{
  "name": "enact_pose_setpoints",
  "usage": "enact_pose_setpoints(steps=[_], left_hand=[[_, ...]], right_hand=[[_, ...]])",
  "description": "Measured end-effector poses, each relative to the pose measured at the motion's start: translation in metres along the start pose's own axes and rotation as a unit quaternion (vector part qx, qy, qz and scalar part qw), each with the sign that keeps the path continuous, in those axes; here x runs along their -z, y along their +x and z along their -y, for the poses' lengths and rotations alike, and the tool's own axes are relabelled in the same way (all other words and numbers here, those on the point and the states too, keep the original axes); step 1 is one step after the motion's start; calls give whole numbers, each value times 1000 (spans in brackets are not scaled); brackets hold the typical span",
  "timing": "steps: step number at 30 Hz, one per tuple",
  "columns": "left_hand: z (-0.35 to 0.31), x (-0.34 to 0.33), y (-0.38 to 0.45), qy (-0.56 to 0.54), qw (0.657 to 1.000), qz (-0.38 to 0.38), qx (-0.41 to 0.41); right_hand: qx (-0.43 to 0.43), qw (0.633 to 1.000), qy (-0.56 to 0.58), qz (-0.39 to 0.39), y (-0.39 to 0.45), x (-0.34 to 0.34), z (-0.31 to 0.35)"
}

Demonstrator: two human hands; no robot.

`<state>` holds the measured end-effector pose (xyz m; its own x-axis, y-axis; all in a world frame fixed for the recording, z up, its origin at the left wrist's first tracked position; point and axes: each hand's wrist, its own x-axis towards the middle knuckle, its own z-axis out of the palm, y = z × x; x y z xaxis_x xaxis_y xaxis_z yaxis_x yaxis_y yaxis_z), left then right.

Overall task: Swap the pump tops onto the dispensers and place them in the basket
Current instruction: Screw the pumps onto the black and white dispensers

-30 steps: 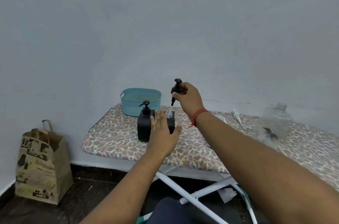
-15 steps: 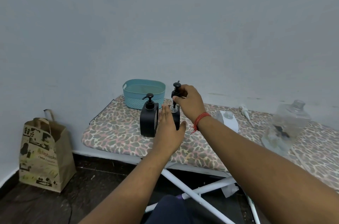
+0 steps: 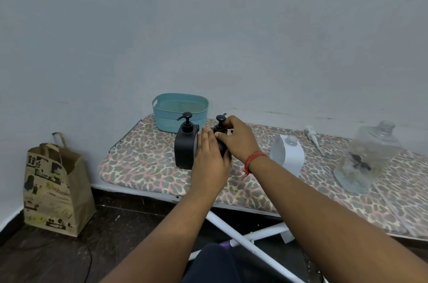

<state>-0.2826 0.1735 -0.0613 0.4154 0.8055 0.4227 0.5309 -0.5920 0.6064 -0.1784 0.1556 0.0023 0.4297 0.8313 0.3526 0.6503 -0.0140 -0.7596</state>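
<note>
While the left hand [image 3: 208, 155] wraps a black dispenser [image 3: 221, 147] on the board [image 3: 143, 162], the right hand [image 3: 238, 139] pinches a black pump [image 3: 220, 124] seated at its neck. A second black dispenser [image 3: 185, 150], pump fitted, stands just left of it, in front of the teal basket [image 3: 180, 109]. Right of the held dispenser stand a white bottle [image 3: 288, 155], a white pump [image 3: 311, 135] and a clear bottle [image 3: 366, 155], both bottles uncapped.

The right hand [image 3: 238, 138], earlier raised with the black pump top [image 3: 220, 124], now presses it onto the second black dispenser [image 3: 221, 149]; the left hand [image 3: 209, 162] now grips that dispenser.
</note>
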Motion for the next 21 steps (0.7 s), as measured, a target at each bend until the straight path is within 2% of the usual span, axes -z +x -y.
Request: enact_pose_setpoints(steps=[7, 15, 19, 21], left_hand=[[3, 0, -2, 63, 998, -4, -21], [3, -1, -2, 76, 997, -2, -24], [4, 0, -2, 74, 997, -1, -24], [4, 0, -2, 76, 997, 0, -26]], right_hand=[[37, 999, -8, -27, -6, -3, -9], [-28, 993, 96, -70, -9, -9, -16], [-54, 976, 210, -28, -10, -8, -15], [-60, 974, 218, -16, -7, -8, -13]])
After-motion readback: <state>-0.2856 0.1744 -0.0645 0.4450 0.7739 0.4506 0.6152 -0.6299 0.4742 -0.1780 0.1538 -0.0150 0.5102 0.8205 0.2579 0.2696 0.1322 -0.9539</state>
